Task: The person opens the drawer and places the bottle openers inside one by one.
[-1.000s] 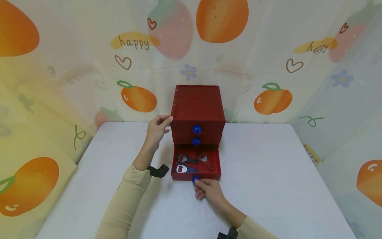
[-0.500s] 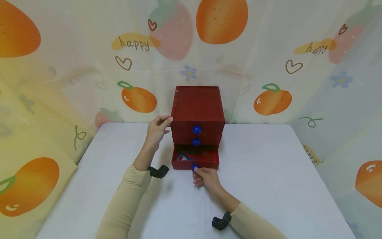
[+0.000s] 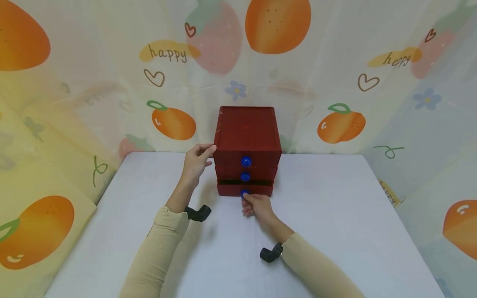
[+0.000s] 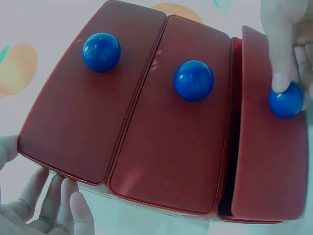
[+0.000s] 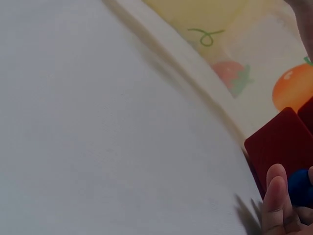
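Note:
A red drawer cabinet (image 3: pixel 246 128) with three drawers stands at the back of the table. Against its left side rests my left hand (image 3: pixel 195 161), thumb at the upper front corner; in the left wrist view the fingertips (image 4: pixel 68 188) touch the side wall. My right hand (image 3: pixel 259 205) pinches the blue knob (image 4: pixel 286 100) of the bottom drawer (image 3: pixel 231 190). That drawer sticks out slightly, with a dark gap above its front. What lies inside it is hidden. The top knob (image 3: pixel 246 162) and middle knob (image 3: pixel 245 176) are untouched, their drawers closed.
A white cloth (image 3: pixel 335 215) covers the table. Directly behind the cabinet hangs a fruit-printed curtain (image 3: pixel 298 82). Black camera mounts (image 3: pixel 199 213) sit at both wrists, and the left forearm reaches along the cabinet's left.
My right hand has pushed the bottom drawer inward, away from me, from well pulled out to nearly closed. The several bottle openers seen inside are now hidden. The left hand has stayed put.

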`<control>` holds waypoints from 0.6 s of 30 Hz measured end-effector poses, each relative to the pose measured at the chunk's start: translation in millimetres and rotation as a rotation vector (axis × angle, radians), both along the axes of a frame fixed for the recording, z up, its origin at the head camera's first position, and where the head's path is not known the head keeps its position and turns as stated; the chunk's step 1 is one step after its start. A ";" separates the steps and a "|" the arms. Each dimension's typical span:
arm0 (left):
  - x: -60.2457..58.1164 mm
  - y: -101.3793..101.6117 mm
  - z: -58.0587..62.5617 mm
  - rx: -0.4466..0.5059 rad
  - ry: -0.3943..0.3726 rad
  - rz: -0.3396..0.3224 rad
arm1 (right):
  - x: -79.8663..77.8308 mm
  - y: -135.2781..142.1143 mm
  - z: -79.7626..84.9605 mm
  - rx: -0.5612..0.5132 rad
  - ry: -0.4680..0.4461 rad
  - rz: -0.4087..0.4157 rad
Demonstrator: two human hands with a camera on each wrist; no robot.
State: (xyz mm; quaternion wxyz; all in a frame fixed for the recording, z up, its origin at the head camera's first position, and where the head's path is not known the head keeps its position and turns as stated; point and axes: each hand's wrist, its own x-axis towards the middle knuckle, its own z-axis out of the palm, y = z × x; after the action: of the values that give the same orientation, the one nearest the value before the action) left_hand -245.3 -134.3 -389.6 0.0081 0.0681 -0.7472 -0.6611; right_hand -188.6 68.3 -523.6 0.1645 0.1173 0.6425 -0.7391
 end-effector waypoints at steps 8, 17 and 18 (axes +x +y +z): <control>0.6 2.1 -0.2 0.002 -0.001 -0.006 | -17.6 2.3 0.7 0.006 0.016 -0.008; 1.3 4.2 0.8 0.004 -0.001 -0.009 | -19.3 5.6 1.7 0.068 0.050 -0.004; 1.6 4.0 1.1 0.001 -0.002 -0.011 | -18.9 5.7 1.9 0.086 0.057 -0.003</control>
State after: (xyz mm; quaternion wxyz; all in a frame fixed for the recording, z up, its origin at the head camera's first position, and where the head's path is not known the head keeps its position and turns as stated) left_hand -243.7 -130.3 -388.5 0.0039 0.0647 -0.7473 -0.6613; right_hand -207.4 74.0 -521.7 0.1399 0.1042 0.6780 -0.7141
